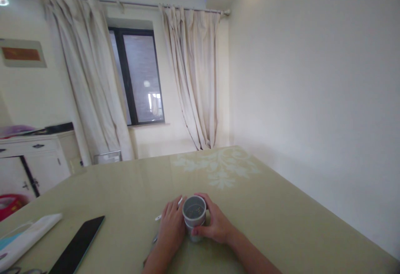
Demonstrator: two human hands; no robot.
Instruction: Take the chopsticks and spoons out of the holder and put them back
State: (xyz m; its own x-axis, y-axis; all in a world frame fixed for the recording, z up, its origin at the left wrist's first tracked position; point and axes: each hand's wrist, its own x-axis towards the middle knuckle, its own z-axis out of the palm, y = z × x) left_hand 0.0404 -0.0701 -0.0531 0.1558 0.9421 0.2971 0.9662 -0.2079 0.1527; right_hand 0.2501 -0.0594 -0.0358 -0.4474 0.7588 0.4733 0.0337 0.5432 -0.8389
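A grey metal-looking cup (pixel 194 213) stands upright on the table in front of me, with a pale rim and a few small specks inside. My right hand (pixel 215 224) wraps round its right side, thumb across the front and fingers behind. Against the cup's left side, my left hand (pixel 173 224) lies palm down with its fingers stretched forward; its thumb is hidden. A thin white item (pixel 158 217) pokes out from beneath those fingers at both sides. Beside the left wrist, a small shiny metal piece (pixel 154 239) shows partly; I cannot make out its kind.
On the glossy greenish table (pixel 281 224) at left lie a black flat device (pixel 78 245) and a long white object (pixel 31 240). A wall (pixel 312 99) runs along the table's right edge. Beyond the table are curtains (pixel 200 74), a window (pixel 142 78) and a white cabinet (pixel 46 157).
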